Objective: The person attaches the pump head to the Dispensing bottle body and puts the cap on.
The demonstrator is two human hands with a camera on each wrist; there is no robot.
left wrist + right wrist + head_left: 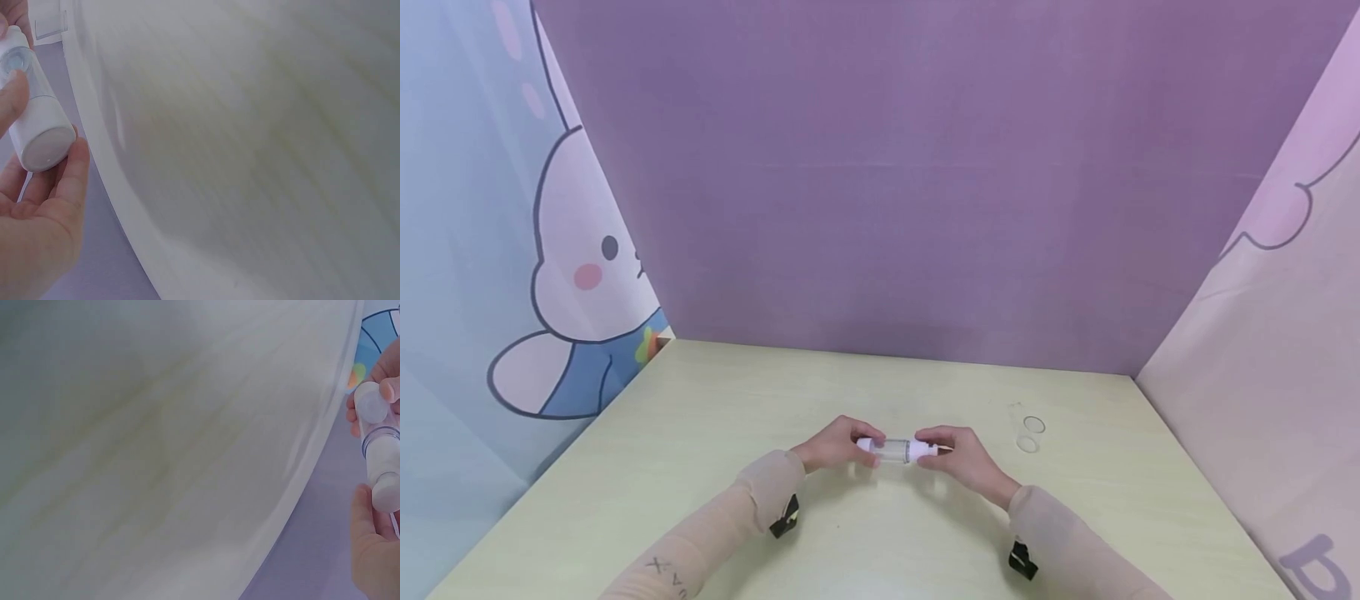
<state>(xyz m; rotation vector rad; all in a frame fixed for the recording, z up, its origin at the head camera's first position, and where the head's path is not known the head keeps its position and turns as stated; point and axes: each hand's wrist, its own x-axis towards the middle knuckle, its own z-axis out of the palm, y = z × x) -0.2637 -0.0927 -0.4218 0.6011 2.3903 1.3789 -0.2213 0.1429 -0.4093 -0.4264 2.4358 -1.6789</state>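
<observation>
A small pump bottle [895,451] with a clear middle, a white base and a white pump head lies sideways between the two hands, just over the table. My left hand [838,443] grips its white base end, thumb on the near side. On the pump end, the fingers and thumb of my right hand [966,460] hold the white collar. In the left wrist view the round base of the bottle [49,147] faces the camera. The right wrist view shows the white pump head [386,490] beside the right fingers, partly cut off by the frame edge.
A clear cylindrical cap [1032,433] lies on the pale table [880,542], right of the right hand. A purple panel [910,208] rises behind the table's far edge. Printed cloth walls [467,292] stand at both sides.
</observation>
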